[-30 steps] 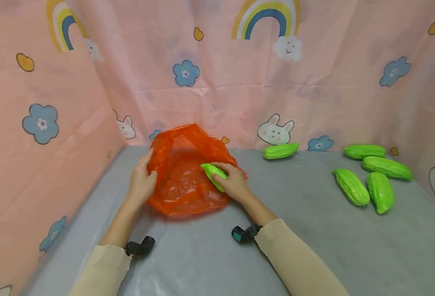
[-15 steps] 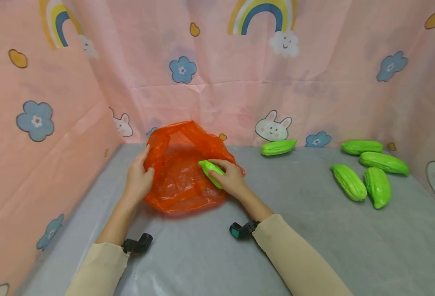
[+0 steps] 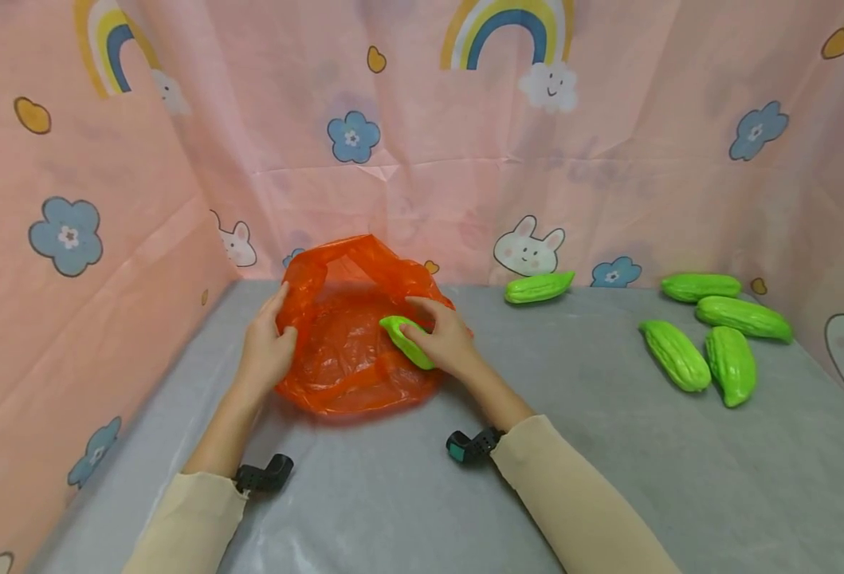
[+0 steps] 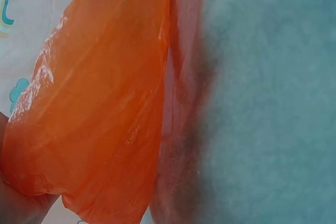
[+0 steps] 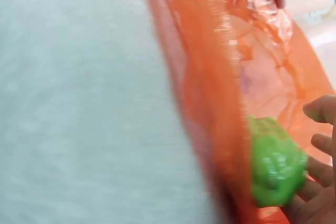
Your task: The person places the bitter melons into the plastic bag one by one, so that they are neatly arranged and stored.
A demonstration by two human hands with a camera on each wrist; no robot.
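An orange plastic bag (image 3: 343,343) stands with its mouth spread toward me on the grey table. My left hand (image 3: 265,351) holds the bag's left edge, its thumb in front and its fingers partly hidden. At the right side of the mouth lies a bright green, ridged bitter melon (image 3: 409,343), tip pointing up and left. My right hand (image 3: 446,339) is beside it with the fingers spread. In the right wrist view, thumb and fingers stand apart, and some fingers touch the end of the melon (image 5: 278,166). Only orange plastic and part of the hand show in the left wrist view.
One more bitter melon (image 3: 539,288) lies by the back wall, right of the bag. Several others, among them a front one (image 3: 732,367), are grouped at the right of the table (image 3: 586,414). A pink patterned curtain (image 3: 422,191) encloses the back and sides.
The right hand's fingers have spread from their grip on the bitter melon, which has shifted slightly left and down. The left hand stays on the bag's edge.
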